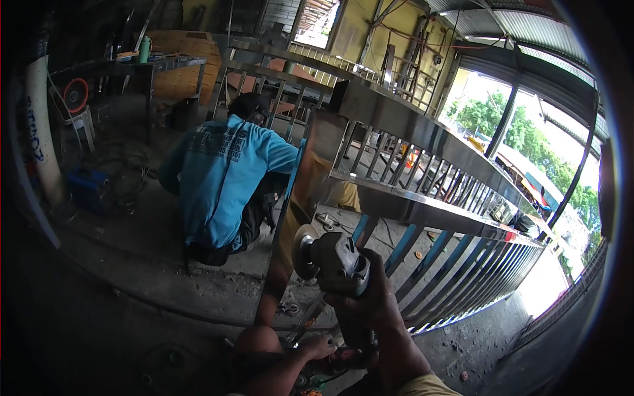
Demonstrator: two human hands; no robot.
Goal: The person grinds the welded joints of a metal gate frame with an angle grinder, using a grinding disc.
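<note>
My right hand (372, 294) is wrapped round the body of an angle grinder (337, 261), held upright. The grinder's pale round disc (304, 251) overlaps the lower part of a shiny metal post (305, 188) in this view. That post is the near end of a polished metal railing (403, 201) with rails and many slats. Lower down, beside my bent knee (259, 339), my left hand (317, 346) is closed with its fingers curled; I cannot tell what is in it.
A person in a blue shirt (228, 175) squats left of the post, back towards me. Behind stands a dark table (165, 64) with a green bottle (144, 49). A blue box-shaped machine (89, 190) and an orange-rimmed fan (76, 95) are at the left. Cables lie on the floor.
</note>
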